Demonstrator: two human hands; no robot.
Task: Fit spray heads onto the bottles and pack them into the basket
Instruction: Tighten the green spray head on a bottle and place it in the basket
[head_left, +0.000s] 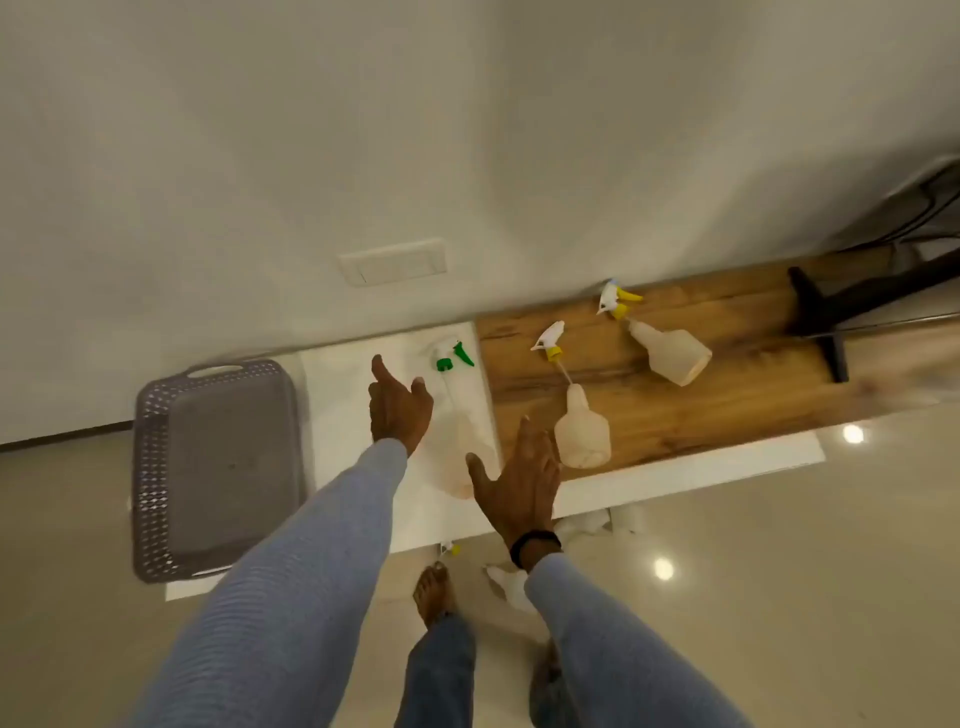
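Both hands, left (400, 410) and right (519, 488), reached out with fingers spread, empty, right of the basket (156, 467); three bottles (582, 431) lay beyond.

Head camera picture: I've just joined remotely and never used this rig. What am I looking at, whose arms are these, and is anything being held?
There is no machine here. A person wears one wide-angle camera on the head, looking down, so the two arms in grey-blue sleeves are their own. The left hand and right hand are both open and empty, reaching over a low table. On it lie three pale spray bottles: the green-headed bottle on the white part between the hands, and on the wooden part the middle bottle, its yellow-and-white spray head apparently not seated, and the far bottle with its head on. The grey basket at left holds nothing.
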